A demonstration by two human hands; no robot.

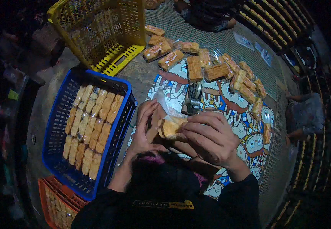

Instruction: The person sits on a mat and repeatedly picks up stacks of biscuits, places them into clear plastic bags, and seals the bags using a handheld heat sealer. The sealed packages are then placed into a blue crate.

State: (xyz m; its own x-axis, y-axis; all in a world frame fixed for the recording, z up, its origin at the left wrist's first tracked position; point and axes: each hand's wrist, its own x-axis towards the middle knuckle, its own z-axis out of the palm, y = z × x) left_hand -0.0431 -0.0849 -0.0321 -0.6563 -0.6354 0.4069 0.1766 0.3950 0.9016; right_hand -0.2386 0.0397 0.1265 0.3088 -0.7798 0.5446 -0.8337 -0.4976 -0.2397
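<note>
Between my hands is a stack of golden-brown pastry pieces (171, 128), partly wrapped in clear plastic film (161, 98). My right hand (211, 136) pinches the stack's right end between thumb and fingers. On the stack's left, my left hand (146, 131) is cupped with its thumb apart from the fingers. Its fingertips are beside the upright film; whether they grip it is unclear. Just beyond the hands, a dark device like a tape dispenser (192, 98) stands on a cartoon-printed mat (225, 114). Several wrapped pastry packs (194, 68) lie in an arc across the mat's far side.
At left, a blue plastic crate (127, 88) holds rows of wrapped pastries (91, 123). A yellow crate (125, 58) stands behind it, an orange crate (43, 194) in front. Racks of pastries (268, 23) line the right. Another person (211, 17) is at the far side, another (306, 114) at right.
</note>
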